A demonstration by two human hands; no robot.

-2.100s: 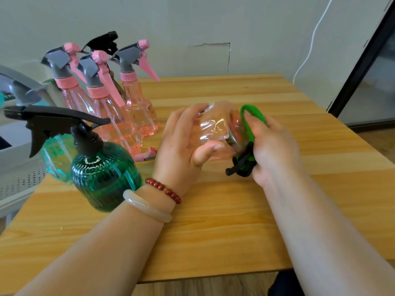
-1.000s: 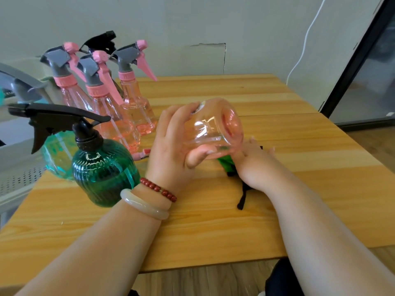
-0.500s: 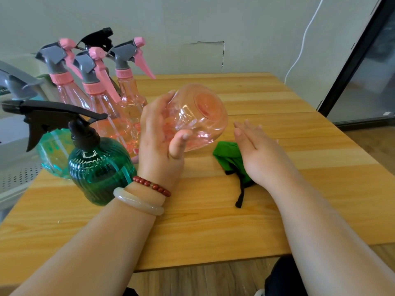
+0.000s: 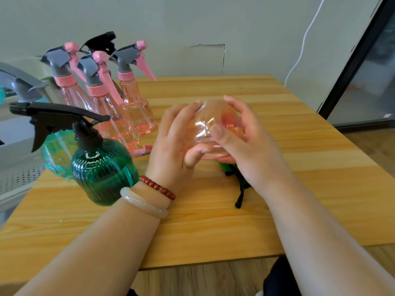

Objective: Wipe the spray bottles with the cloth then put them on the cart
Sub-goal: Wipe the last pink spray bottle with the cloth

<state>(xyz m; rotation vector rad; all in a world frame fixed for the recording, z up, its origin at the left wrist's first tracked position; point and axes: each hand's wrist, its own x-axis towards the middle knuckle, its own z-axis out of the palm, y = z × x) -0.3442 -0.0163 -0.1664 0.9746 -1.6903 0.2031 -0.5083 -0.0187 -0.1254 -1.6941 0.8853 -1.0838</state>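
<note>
A clear pink spray bottle [image 4: 205, 129] lies on its side in the air above the wooden table [image 4: 213, 221], its base toward me. My left hand [image 4: 171, 146] grips its left side and my right hand [image 4: 241, 137] curls round its right side. The pink trigger tip [image 4: 142, 151] of this bottle pokes out left of my left hand. The green cloth [image 4: 229, 167] with a black cord lies on the table, mostly hidden under my right hand.
Three upright pink spray bottles [image 4: 132, 99] stand at the back left, with a black-headed one behind. A dark green ribbed bottle [image 4: 102, 167] with a black trigger stands close to my left wrist. A white perforated cart [image 4: 15, 167] is left of the table.
My right hand let the green cloth drop onto the table, then rose and took hold of the pink bottle beside my left hand.
</note>
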